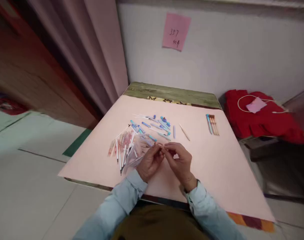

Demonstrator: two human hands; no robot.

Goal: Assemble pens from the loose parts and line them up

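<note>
Over the near middle of the pink-covered table (212,176), my left hand (151,160) and my right hand (179,159) meet fingertip to fingertip. Both are closed in a pinch around something small and pale that I cannot make out. Left of my left hand lie a clear plastic bag (139,150), several white pen refills (120,159) with dark tips, and a cluster of clear, reddish-patterned pen barrels (124,141). Beyond my fingers are scattered blue and lilac pen parts (152,136). A single lilac barrel (174,132) and a beige pointed stick (184,132) rest beyond my right hand.
Several assembled-looking pens (213,124), one blue and the others beige with brown tops, lie in a row at the far right. A red cloth (257,116) with a white cord covers a seat beside the table. A pink note (176,31) hangs on the wall behind.
</note>
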